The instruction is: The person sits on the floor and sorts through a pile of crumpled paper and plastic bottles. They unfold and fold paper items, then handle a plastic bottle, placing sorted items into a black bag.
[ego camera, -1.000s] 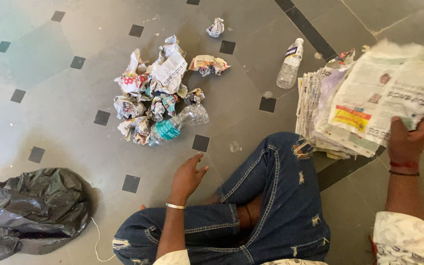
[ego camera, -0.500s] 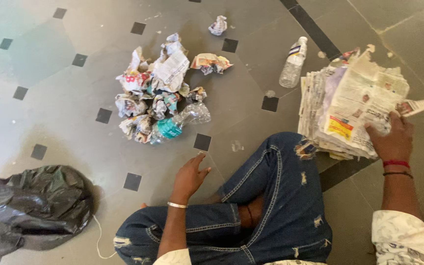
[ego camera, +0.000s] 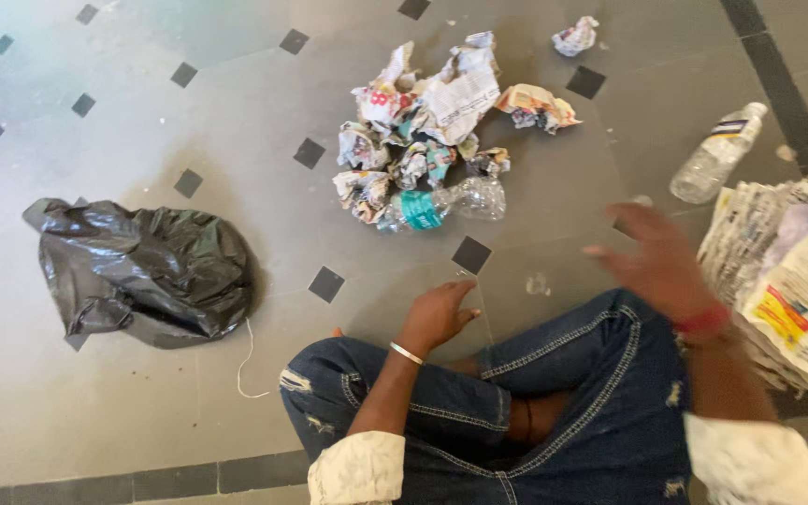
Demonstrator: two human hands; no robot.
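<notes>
Ripped blue jeans (ego camera: pixel 591 411), white sleeves (ego camera: pixel 357 468)

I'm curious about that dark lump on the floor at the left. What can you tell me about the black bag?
The black bag looks like thin, glossy plastic, crumpled and bunched into a low, wrinkled heap. It lies on the grey tiled floor, apart from the person and the paper pile. A thin pale string trails by its right edge. Nothing holds it.

Soft, even daylight, perhaps from upper left, brightens the grey tiled floor (ego camera: pixel 142 411). The crinkled black plastic bag (ego camera: pixel 142 271) shows glare. The bare right hand (ego camera: pixel 656 266) is motion-blurred; shadows stay faint.
</notes>
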